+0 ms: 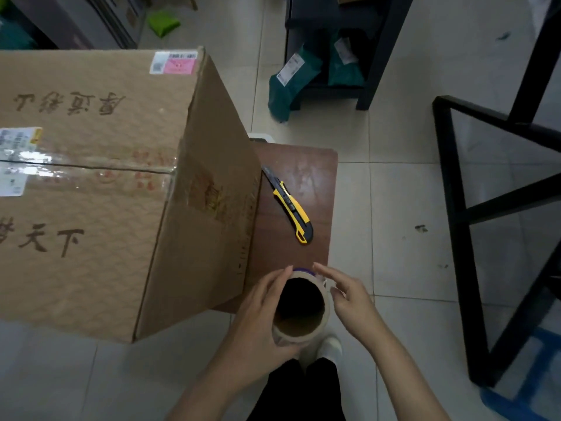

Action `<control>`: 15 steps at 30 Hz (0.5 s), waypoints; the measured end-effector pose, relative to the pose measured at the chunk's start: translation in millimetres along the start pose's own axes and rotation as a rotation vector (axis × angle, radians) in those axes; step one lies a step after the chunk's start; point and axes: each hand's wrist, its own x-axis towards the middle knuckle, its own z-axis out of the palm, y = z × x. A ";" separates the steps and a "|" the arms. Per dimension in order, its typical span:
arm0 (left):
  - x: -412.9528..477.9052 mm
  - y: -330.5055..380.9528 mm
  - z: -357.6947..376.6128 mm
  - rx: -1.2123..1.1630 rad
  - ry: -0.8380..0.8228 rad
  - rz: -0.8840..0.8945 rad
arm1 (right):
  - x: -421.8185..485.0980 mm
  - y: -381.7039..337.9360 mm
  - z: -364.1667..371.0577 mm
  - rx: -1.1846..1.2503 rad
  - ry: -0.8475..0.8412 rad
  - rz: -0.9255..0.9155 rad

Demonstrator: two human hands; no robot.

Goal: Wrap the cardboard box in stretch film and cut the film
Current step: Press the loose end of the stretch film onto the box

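Left hand [258, 311] grips film roll [300, 305], right hand [349, 296] open beside it, past table edge [331, 214].

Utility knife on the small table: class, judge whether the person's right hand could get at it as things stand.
Probably yes. The utility knife lies bare on the brown table, beside the cardboard box, nothing covering it. The right hand sits open by the film roll, which the left hand holds.

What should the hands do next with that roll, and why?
Probably peel the film's loose end free with the right hand, whose fingertips sit at the rim of the roll held by the left hand. The box seems unwrapped.
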 end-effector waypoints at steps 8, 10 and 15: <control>-3.3 -2.5 -4.8 -0.051 0.045 -0.042 | 29.9 17.0 -1.4 -0.378 0.132 -0.186; -5.3 -6.7 -8.2 -0.056 0.086 -0.093 | 34.0 15.7 -3.1 -0.356 0.157 -0.209; -13.2 -12.2 -14.1 -0.063 0.180 -0.200 | 37.3 8.1 -10.1 -0.072 0.338 -0.128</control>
